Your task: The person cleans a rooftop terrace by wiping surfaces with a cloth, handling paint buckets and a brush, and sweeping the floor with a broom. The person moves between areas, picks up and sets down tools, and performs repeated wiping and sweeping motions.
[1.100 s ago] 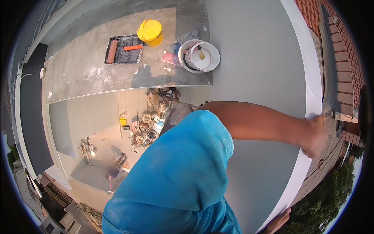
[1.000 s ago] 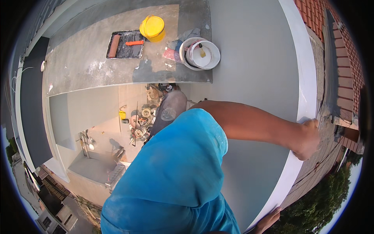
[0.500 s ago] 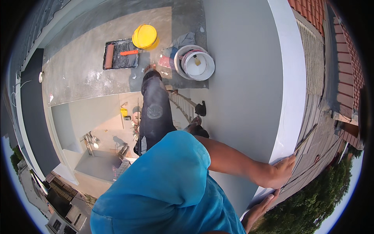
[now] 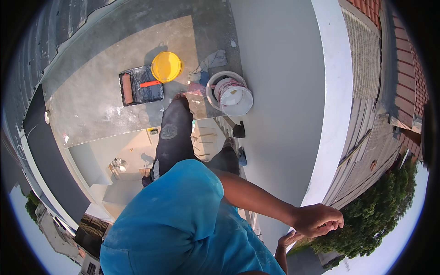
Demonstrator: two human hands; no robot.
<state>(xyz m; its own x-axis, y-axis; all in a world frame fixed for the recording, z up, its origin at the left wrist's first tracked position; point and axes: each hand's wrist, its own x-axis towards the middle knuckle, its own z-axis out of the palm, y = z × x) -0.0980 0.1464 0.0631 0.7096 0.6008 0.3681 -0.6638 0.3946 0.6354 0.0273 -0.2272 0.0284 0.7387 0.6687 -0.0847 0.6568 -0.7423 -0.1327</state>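
Note:
My left hand (image 4: 317,221) reaches across my body to the right, over the white top edge (image 4: 338,78) of the grey wall (image 4: 279,91). Its fingers are curled closed, and whether anything lies inside them is hidden. Just below and nearer my body, my right hand (image 4: 288,238) rests against the same edge. Its fingers look stretched out, though my left hand covers their tips. No tool shows in it. My bent left leg stands on the concrete slab (image 4: 96,110), and my other foot is lower down, beside the wall.
A yellow bucket (image 4: 166,67) stands by a black paint tray (image 4: 151,95) holding a roller (image 4: 127,88) and an orange handle (image 4: 149,84). White buckets (image 4: 239,101) and a rag (image 4: 215,59) sit beside the wall. The slab ends at a drop to a lower floor (image 4: 137,142). Roofs (image 4: 362,55) lie beyond.
My left hand has come off the wall edge toward my body and its fingers have curled. My right hand has moved slightly back along the edge. The view has shifted.

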